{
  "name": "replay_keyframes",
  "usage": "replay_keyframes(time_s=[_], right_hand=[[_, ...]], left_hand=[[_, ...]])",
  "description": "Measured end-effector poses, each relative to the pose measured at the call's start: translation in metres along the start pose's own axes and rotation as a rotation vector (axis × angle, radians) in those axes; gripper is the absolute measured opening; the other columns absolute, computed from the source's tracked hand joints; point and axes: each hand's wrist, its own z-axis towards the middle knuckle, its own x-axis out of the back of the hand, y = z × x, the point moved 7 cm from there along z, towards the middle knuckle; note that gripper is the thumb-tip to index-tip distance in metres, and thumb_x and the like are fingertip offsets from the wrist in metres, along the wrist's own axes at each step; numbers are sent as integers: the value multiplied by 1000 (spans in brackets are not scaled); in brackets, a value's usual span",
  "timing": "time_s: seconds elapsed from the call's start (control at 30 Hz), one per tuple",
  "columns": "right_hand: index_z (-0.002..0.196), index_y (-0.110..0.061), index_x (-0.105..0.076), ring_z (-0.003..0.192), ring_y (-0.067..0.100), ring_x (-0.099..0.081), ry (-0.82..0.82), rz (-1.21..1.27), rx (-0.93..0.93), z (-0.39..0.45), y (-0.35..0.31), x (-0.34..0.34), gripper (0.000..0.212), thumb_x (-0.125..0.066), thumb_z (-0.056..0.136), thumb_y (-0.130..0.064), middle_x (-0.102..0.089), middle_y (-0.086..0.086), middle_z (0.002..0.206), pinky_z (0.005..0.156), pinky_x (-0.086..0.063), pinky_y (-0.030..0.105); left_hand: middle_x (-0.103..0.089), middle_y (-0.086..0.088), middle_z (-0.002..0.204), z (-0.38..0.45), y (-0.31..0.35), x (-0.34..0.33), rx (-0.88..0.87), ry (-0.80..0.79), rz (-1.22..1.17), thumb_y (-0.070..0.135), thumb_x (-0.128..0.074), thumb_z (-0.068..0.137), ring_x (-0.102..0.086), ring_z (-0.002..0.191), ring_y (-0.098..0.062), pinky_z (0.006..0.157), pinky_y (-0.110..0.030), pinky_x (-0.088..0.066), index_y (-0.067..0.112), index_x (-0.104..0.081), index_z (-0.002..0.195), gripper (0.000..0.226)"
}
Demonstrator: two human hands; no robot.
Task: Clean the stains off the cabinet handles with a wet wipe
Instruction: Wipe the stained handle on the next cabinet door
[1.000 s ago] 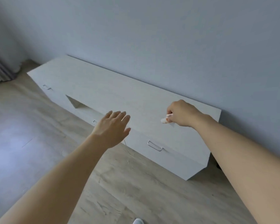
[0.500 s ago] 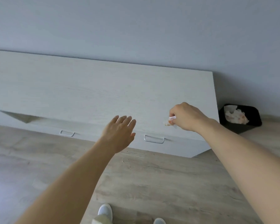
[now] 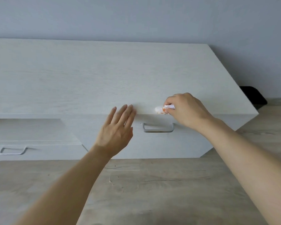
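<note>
handle (image 3: 158, 127) unobstructed between left hand (image 3: 116, 132) and right hand (image 3: 184, 109), bare floor (image 3: 152, 184) below

The right hand (image 3: 186, 109) pinches a crumpled wet wipe (image 3: 162, 109), orange-stained, above the front edge of the low white cabinet (image 3: 88, 75). The left hand (image 3: 117, 129) hovers flat, fingers straight, just left of the metal handle (image 3: 158, 128). A second handle (image 3: 13, 151) sits lower left.

1. Wet wipe (image 3: 161, 109): white, crumpled, orange-stained at its exposed end; pinched in the right hand (image 3: 186, 109), level with the cabinet's (image 3: 104, 73) top front edge.
2. Handle (image 3: 158, 127): pale metal bar (squared ends), on the drawer front just below the wipe.
3. Second handle (image 3: 13, 151): same type, far left, lower drawer.
</note>
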Motion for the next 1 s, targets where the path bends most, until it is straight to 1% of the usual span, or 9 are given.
replay_keyframes(time_s=[0.17,0.27,0.37,0.47,0.6,0.67,0.77,0.9,1.0], right_hand=[[101,-16,-72,95,27,-58,287,127,78,0,9,-16,14,-64,91,-20,-66,7,99,81,-48,39],[99,-17,-75,90,25,-59,422,192,138,-6,12,-20,12,-67,90,-21,-66,5,94,78,-48,38],[99,-15,-75,87,24,-59,542,216,219,-15,13,-27,15,-70,89,-24,-66,6,90,74,-47,37],[96,-13,-76,87,24,-59,662,251,259,-22,14,-34,19,-66,88,-27,-66,8,87,71,-45,32],[92,-9,-75,82,26,-59,818,220,277,-31,15,-37,18,-64,86,-23,-66,8,83,66,-38,24],[90,-7,-75,79,26,-59,911,213,294,-39,16,-36,13,-66,87,-17,-66,9,82,65,-36,20],[91,-5,-74,77,28,-60,1012,239,305,-55,22,-43,12,-65,89,-13,-66,10,83,68,-40,22],[94,-2,-73,78,25,-61,1080,258,272,-75,39,-62,13,-64,91,-11,-66,9,86,74,-39,12],[95,-2,-73,79,24,-61,1070,280,257,-80,52,-79,17,-61,92,-13,-66,9,87,77,-38,7]], left_hand=[[-32,-19,149,-6,8,-35,45,288,49,25,-47,92,-25,140,-31,118,-48,-9,-3,-27,143,62],[-29,-18,147,-4,8,-47,75,477,80,28,-53,92,-22,140,-32,119,-47,-3,-3,-26,144,66],[-26,-18,147,-2,8,-55,81,589,114,32,-52,92,-17,140,-31,119,-47,-2,-2,-23,144,68],[-22,-18,148,-4,10,-59,78,625,136,33,-51,93,-13,142,-30,119,-47,-3,0,-19,147,71],[-2,-13,158,-11,16,-70,6,635,190,31,-51,92,2,147,-25,119,-49,-4,3,-6,152,79],[-6,-13,156,-12,15,-74,-10,653,217,32,-49,92,2,147,-24,119,-48,-4,4,-7,152,78],[-11,-12,154,-11,13,-75,-36,692,246,36,-46,93,1,147,-23,119,-47,-4,5,-10,152,76],[2,-9,160,-12,12,-82,-39,732,306,38,-42,94,-2,147,-24,119,-48,-5,3,-13,151,74],[0,-11,160,-15,13,-91,-37,753,333,40,-39,94,-5,147,-26,119,-49,-7,2,-15,151,73]])
